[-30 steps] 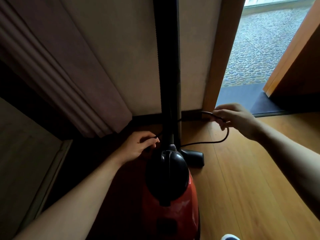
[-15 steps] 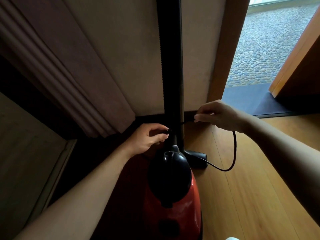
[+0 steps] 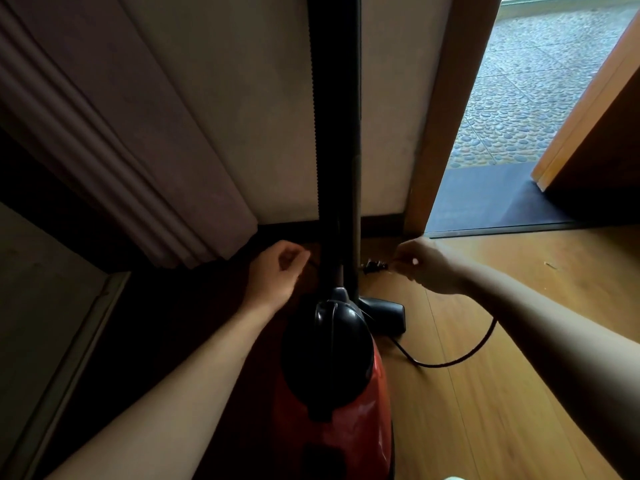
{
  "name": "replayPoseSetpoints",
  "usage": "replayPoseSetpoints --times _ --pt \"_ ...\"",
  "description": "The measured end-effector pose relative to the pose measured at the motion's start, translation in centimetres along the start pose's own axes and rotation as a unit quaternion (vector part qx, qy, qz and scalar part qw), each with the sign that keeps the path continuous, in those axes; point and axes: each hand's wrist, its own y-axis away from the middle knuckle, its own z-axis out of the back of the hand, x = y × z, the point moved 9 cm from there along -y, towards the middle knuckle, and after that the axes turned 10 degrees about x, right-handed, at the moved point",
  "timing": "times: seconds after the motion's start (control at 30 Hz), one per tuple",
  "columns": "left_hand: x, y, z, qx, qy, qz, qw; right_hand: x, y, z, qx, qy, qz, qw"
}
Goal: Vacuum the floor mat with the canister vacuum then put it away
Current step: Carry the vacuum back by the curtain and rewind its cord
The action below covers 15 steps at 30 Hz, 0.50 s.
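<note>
The red and black canister vacuum (image 3: pixel 332 393) stands on end against the wall, its black wand and hose (image 3: pixel 336 133) rising straight up. Its floor nozzle (image 3: pixel 384 311) lies at the wand's foot. My right hand (image 3: pixel 426 265) pinches the black power cord just behind its plug (image 3: pixel 374 266), which points left toward the wand. The cord (image 3: pixel 457 358) loops down over the wooden floor and back to the canister. My left hand (image 3: pixel 277 268) is curled left of the wand and seems to grip a dark strand of cord there. The floor mat is out of view.
A pleated curtain (image 3: pixel 121 140) hangs at the left over a dark corner. A wooden door frame (image 3: pixel 440 133) stands right of the wand, with a dark threshold (image 3: pixel 485 199) and pebbled tiles (image 3: pixel 526 81) beyond. An open wooden door (image 3: pixel 595 109) is at far right.
My right hand has slid along the cord to its plug end and dropped slightly, so the plug now shows. The cord's loop has sagged lower on the floor. My left hand has barely moved.
</note>
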Motion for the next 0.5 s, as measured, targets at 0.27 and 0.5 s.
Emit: replayPoseSetpoints --times 0.27,0.5 --pt "3.9 -1.3 -0.2 0.023 -0.026 0.018 0.999 -1.2 -2.6 -4.0 0.014 0.013 -0.084 0.996" --pt "6.8 -2.7 -2.6 0.094 -0.006 0.024 0.995 -1.1 -3.6 -6.3 0.019 -0.017 -0.037 0.999"
